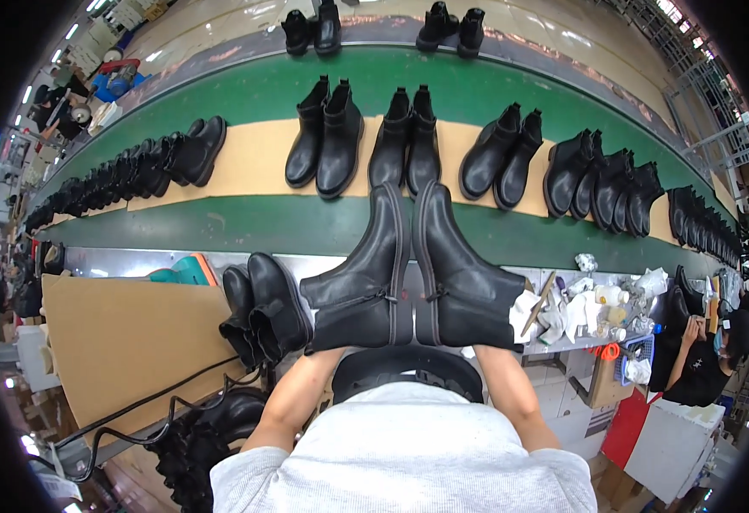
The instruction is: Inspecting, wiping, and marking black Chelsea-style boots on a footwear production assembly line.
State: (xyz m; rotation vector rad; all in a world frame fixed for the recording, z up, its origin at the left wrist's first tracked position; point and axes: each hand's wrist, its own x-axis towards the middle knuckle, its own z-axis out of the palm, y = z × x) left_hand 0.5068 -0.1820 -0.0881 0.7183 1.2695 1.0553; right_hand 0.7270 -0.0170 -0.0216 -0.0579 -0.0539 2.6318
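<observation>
Two black leather ankle boots are held up side by side before me, soles facing each other and toes pointing away. The left boot point(357, 278) lies on its side over the end of my left forearm point(296, 395); my left hand is hidden behind or inside it. Likewise the right boot point(461, 278) covers my right hand at the end of my right forearm point(511, 389). A zip runs along each boot's side. Their toes reach over the green conveyor belt point(255, 224), close to a standing pair of boots point(405, 141).
Pairs of black boots line a cardboard strip point(255, 158) on the belt. Another boot pair point(263, 308) stands left, beside a cardboard sheet point(135, 342) and black cable. Bottles point(611, 296) and crumpled paper crowd the right ledge. A co-worker point(707, 363) is far right.
</observation>
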